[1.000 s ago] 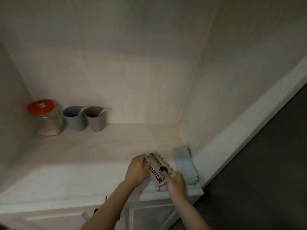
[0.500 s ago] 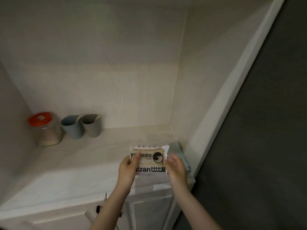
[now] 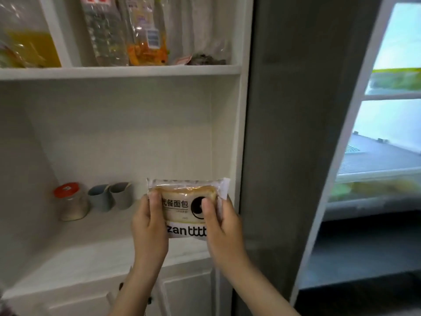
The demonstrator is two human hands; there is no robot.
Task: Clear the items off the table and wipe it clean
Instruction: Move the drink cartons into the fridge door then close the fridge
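Gripping the bread packet (image 3: 182, 202), 2 hands (image 3: 149, 226) (image 3: 224, 226) cover its side edges and some lettering.

Two bare forearms — no sleeves, rings or watch on left hand (image 3: 149, 226) or right hand (image 3: 224, 226)

"优餐面包" and "zantttt" in black print on the bread packet (image 3: 182, 208)
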